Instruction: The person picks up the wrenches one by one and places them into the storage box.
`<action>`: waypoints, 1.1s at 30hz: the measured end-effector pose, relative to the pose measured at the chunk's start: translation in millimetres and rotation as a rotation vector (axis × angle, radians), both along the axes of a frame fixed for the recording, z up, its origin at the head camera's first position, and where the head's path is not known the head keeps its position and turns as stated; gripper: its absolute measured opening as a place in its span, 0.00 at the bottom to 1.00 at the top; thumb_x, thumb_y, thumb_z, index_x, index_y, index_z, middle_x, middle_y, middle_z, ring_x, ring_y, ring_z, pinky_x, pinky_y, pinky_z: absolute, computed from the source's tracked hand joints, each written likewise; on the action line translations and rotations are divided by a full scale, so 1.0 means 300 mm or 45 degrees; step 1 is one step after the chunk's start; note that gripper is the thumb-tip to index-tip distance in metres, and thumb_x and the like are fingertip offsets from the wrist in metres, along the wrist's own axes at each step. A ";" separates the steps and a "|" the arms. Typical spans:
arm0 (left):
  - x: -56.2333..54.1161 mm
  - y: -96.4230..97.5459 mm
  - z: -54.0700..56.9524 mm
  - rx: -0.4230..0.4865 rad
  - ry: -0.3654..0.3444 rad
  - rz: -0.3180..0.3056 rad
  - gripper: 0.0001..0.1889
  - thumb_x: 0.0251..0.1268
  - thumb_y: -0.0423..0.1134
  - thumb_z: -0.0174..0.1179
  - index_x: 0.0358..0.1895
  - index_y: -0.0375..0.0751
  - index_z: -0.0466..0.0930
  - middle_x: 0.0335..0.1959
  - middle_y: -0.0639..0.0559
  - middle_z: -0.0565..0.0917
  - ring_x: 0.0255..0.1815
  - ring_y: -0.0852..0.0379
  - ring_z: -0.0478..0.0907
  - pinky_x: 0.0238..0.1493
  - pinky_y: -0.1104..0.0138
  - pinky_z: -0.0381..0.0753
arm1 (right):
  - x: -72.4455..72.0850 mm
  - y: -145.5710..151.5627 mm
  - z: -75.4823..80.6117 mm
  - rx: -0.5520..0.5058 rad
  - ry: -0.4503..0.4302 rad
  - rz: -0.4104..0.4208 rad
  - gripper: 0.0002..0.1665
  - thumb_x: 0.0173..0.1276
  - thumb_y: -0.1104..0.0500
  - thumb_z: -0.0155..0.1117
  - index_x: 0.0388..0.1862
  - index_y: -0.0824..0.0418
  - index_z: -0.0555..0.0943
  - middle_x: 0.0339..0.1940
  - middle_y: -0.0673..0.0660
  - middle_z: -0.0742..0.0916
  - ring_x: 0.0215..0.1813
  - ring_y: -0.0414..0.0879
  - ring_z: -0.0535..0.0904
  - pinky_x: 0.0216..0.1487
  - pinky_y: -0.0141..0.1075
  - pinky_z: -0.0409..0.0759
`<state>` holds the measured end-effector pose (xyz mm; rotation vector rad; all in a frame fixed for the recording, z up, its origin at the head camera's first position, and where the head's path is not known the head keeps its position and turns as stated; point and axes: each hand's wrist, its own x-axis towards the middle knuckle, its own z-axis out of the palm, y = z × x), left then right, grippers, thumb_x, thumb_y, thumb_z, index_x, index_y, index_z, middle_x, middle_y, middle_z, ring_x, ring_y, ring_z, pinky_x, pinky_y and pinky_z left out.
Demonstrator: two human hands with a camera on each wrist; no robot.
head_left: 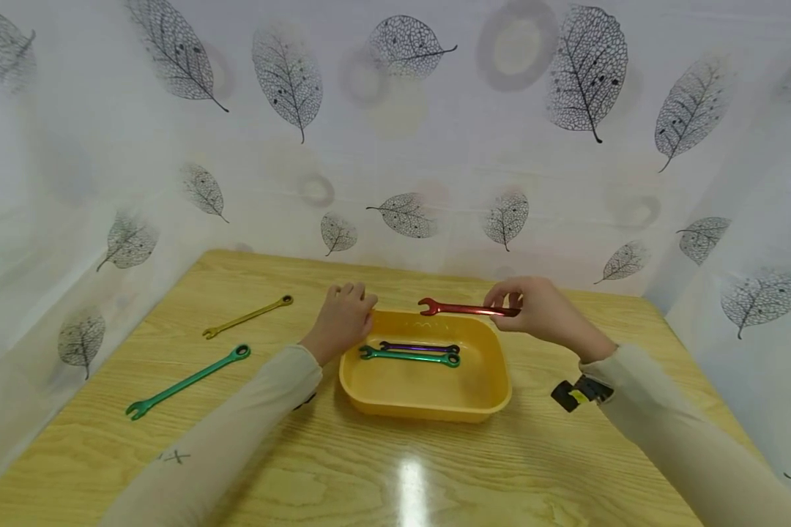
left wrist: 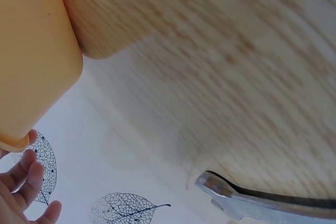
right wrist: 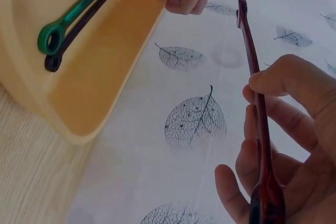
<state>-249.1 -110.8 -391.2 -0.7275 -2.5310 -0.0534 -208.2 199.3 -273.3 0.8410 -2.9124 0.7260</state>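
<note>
The right hand (head_left: 534,311) pinches a red wrench (head_left: 464,309) between thumb and fingers, close to its right end. The wrench is up in the air by the far right corner of the yellow tub (head_left: 428,411). It lies almost flat, with its forked end pointing left over the tub's far edge.

The red wrench looks like shiny metal, so it should be stiff and a bit heavy for how thin it is. It won't bend or break easily, but the smooth sides could slip. The middle of the handle looks like the best place to hold it — near one end, it may tip.

The right arm reaches in from the tabletop's (head_left: 323,468) near right side, and the hand is higher than the tub's rim. The left hand (head_left: 346,316) has its thumb and fingers bent over the rim at the far left corner, holding the tub.

Inside the tub, a green wrench (head_left: 409,356) and a thin purple wrench (head_left: 422,347) lie side by side. Toward the tabletop's left edge are a yellow wrench (head_left: 247,319) and a big green wrench (head_left: 187,381) — both apart from the hands.
</note>
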 end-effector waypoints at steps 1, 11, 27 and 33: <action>0.001 0.000 0.000 0.006 -0.004 0.000 0.06 0.58 0.38 0.59 0.38 0.43 0.79 0.33 0.46 0.76 0.37 0.48 0.75 0.46 0.52 0.75 | -0.003 -0.009 -0.001 0.004 0.000 0.002 0.07 0.55 0.65 0.68 0.34 0.58 0.84 0.25 0.52 0.81 0.24 0.42 0.68 0.24 0.30 0.67; 0.002 0.004 0.005 0.001 -0.040 0.026 0.08 0.58 0.39 0.60 0.41 0.44 0.80 0.35 0.47 0.77 0.39 0.48 0.75 0.47 0.52 0.74 | -0.025 -0.084 -0.022 0.030 0.004 0.086 0.07 0.55 0.64 0.67 0.34 0.57 0.85 0.27 0.50 0.83 0.22 0.41 0.64 0.25 0.31 0.64; 0.005 0.003 0.010 -0.003 -0.074 0.026 0.08 0.59 0.38 0.57 0.41 0.43 0.79 0.35 0.46 0.77 0.40 0.48 0.75 0.49 0.52 0.74 | -0.056 -0.181 -0.080 0.127 -0.052 0.221 0.05 0.55 0.62 0.67 0.33 0.56 0.84 0.28 0.50 0.84 0.17 0.37 0.62 0.22 0.30 0.63; 0.009 0.002 0.016 -0.008 -0.067 0.023 0.08 0.59 0.38 0.58 0.41 0.43 0.79 0.36 0.46 0.78 0.39 0.47 0.76 0.49 0.52 0.74 | -0.063 -0.210 -0.093 0.189 -0.078 0.225 0.05 0.55 0.60 0.67 0.33 0.55 0.84 0.28 0.48 0.84 0.26 0.39 0.70 0.31 0.32 0.70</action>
